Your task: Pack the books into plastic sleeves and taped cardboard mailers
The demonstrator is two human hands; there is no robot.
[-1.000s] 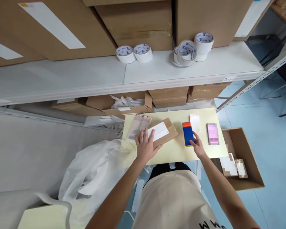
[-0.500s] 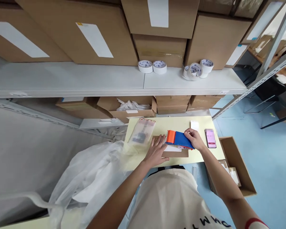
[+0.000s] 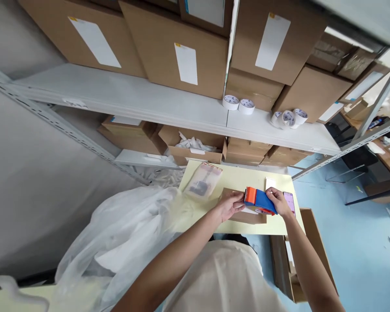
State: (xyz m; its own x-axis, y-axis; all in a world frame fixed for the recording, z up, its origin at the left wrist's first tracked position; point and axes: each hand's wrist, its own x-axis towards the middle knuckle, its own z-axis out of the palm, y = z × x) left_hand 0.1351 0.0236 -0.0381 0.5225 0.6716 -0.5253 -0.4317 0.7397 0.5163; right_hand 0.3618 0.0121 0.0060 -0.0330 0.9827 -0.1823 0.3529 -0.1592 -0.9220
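Note:
My right hand [image 3: 277, 202] grips the rear end of a blue and orange tape dispenser [image 3: 263, 202] and holds it over a small cardboard box [image 3: 240, 216]. A roll of tape shows at its underside. At the dispenser's orange front end is my left hand [image 3: 230, 205], its fingers stretched out and slightly bent, close to or touching the toothed edge. Whether tape lies between these fingers is too small to see. Beneath the dispenser, a white label [image 3: 248, 210] shows on the box, partly covered by the hands.
On the pale yellow table [image 3: 237, 173] lie a clear plastic bag [image 3: 204, 181], a white card [image 3: 270, 182] and a phone [image 3: 289, 200]. Tape rolls [image 3: 238, 105] and large boxes [image 3: 182, 60] stand on the shelf. An open carton [image 3: 315, 242] is on the floor, right; plastic sheeting [image 3: 117, 242] heaps left.
My left hand has lifted off the box, turned and moved to the dispenser's front end. The dispenser stays in my right hand, tilted slightly more. The camera view has shifted left and tilted.

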